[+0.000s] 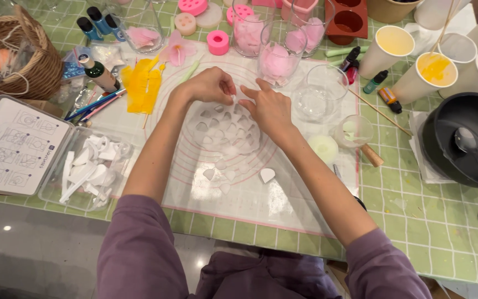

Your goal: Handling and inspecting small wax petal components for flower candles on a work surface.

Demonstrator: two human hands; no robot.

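Head view: two hands meet over a cluster of white wax petals on a translucent silicone mat.

Left hand (212,84) and right hand (269,108) come together at the fingertips, pinching one small white petal (234,99) between them just above the petal cluster (225,130). The mat (300,194) lies on a green checked surface (432,221). A clear glass with pink wax (276,58) stands just beyond the right hand; a plastic tray of white pieces (87,169) sits well left.
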